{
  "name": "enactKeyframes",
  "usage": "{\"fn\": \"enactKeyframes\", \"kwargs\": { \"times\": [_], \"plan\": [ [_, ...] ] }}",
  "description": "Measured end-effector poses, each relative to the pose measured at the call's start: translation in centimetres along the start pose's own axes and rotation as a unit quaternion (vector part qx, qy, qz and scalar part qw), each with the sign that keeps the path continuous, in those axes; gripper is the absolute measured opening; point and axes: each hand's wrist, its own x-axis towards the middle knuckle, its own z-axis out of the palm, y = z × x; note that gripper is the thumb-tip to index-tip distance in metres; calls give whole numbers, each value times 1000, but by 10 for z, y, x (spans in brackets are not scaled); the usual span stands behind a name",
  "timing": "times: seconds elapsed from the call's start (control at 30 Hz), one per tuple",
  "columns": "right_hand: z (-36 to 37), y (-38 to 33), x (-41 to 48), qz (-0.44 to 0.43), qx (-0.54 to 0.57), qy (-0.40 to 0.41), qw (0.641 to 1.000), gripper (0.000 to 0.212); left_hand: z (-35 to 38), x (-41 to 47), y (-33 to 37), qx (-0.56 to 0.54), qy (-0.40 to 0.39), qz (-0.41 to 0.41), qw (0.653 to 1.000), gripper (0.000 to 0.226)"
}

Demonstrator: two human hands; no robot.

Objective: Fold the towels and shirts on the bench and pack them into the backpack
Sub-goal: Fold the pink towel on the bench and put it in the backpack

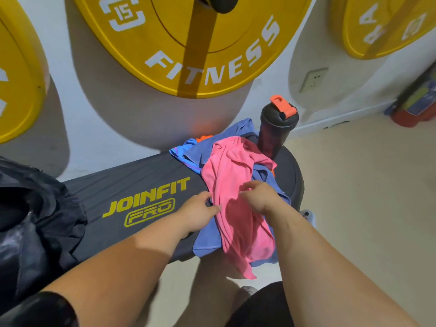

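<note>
A crumpled pink towel (236,185) lies on top of a blue towel (207,241) and a blue shirt (188,152) at the right end of the black bench (132,180); its lower end hangs over the front edge. My left hand (197,213) pinches the pink towel's left edge. My right hand (259,197) grips the pink cloth near its middle with curled fingers. A scrap of orange fabric (204,138) shows behind the pile. The black backpack (30,223) sits open at the bench's left end.
A dark shaker bottle (274,131) with an orange lid stands upright on the bench right behind the pile. Yellow weight plates (184,43) hang on the wall behind. Beige floor lies to the right, with coloured items (415,105) in the far corner.
</note>
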Motion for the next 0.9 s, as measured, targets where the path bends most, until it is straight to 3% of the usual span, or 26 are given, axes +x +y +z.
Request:
{"fn": "enactKeyframes", "kwargs": {
  "times": [0.33,0.5,0.63,0.77,0.9],
  "plan": [
    [18,-7,23,10,-126,-23,992,28,17,48,13,-242,60,-44,967,45],
    [18,-8,22,6,-140,-4,990,24,12,43,16,-300,161,-52,939,47],
    [12,-13,15,7,-153,52,987,23,1,25,19,-351,205,-24,913,40],
    [6,-32,0,-40,-203,144,968,31,-25,-7,34,-466,182,1,866,33],
    [3,-58,-21,-80,-238,225,941,37,-59,-51,32,-376,191,84,903,40]
  ]
}}
